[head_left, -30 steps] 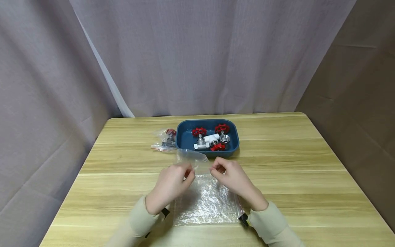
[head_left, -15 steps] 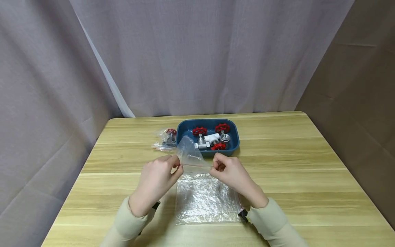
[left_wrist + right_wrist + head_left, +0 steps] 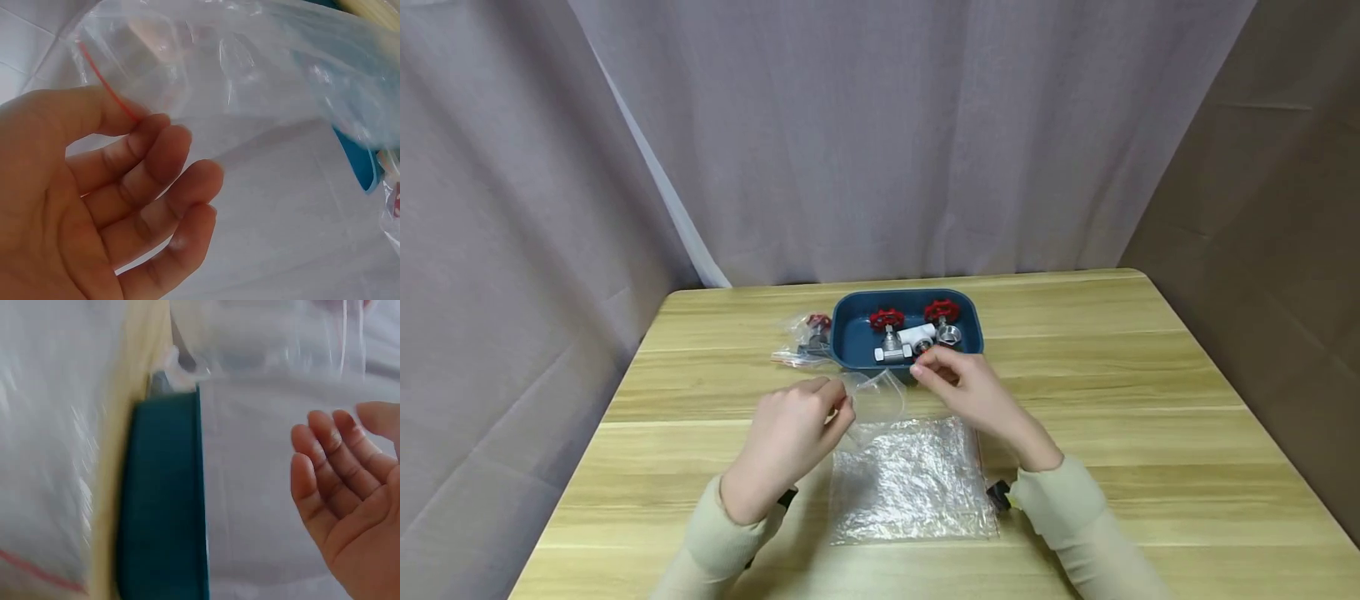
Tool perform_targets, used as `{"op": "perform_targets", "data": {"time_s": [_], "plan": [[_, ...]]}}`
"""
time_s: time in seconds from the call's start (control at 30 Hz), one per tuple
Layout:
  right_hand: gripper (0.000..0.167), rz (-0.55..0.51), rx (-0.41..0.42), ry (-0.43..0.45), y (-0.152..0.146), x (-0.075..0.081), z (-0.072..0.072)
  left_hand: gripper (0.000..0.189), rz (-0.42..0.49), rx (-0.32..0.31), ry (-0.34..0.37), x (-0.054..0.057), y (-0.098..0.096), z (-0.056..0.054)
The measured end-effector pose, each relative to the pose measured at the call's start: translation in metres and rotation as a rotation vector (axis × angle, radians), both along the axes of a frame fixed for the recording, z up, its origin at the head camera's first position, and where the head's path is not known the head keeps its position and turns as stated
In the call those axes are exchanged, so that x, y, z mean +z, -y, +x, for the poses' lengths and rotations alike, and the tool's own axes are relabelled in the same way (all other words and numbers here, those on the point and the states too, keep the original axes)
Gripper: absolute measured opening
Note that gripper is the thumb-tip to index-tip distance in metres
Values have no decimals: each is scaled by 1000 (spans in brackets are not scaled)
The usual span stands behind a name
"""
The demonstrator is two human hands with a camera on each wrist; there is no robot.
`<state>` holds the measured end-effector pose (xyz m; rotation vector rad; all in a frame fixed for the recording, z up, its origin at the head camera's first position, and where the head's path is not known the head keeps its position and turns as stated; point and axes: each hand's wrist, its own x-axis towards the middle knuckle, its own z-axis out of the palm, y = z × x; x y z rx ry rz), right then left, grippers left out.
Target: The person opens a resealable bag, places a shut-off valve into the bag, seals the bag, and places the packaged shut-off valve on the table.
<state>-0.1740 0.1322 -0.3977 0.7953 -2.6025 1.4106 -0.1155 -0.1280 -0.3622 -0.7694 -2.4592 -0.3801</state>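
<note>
My left hand (image 3: 793, 442) pinches the edge of a clear zip bag (image 3: 880, 402) between thumb and index finger. The bag's red zip line (image 3: 106, 81) runs to those fingertips in the left wrist view, its body spreading away to the right. My right hand (image 3: 981, 400), apart from the bag, hangs with loosely bent fingers at the near right side of a blue plastic bin (image 3: 853, 364). Nothing shows between its fingers in the right wrist view. Inside the bin are a metal valve with a red handwheel (image 3: 892, 348), a white tee fitting (image 3: 916, 335) and another red-wheeled valve (image 3: 943, 313).
Clear zip bags (image 3: 917, 487) lie flat on the wooden table (image 3: 1120, 400) below the hands. Left of the bin sits a bagged red-wheeled valve (image 3: 811, 337). Grey curtains (image 3: 880, 150) hang behind the table.
My right hand has let go of the zip bag and moved up toward the bin, now overlapping its near edge. The left hand, earlier moved left, still pinches the bag, whose free end has sunk.
</note>
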Motion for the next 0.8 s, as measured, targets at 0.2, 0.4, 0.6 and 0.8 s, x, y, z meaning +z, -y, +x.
{"op": "perform_targets", "data": {"time_s": [0.2,0.4,0.6,0.8], "plan": [[11,194,-45,-26,-13,8,-55,32,-12,15,80,-1,1,-1],[29,453,13,24,-9,8,-102,36,-15,2,103,-3,-1,-3],[37,634,61,100,-5,-6,-128,37,-29,-18,115,-6,-7,-3],[45,762,108,187,3,-13,-139,36,-41,-34,113,-6,-11,-3]]}}
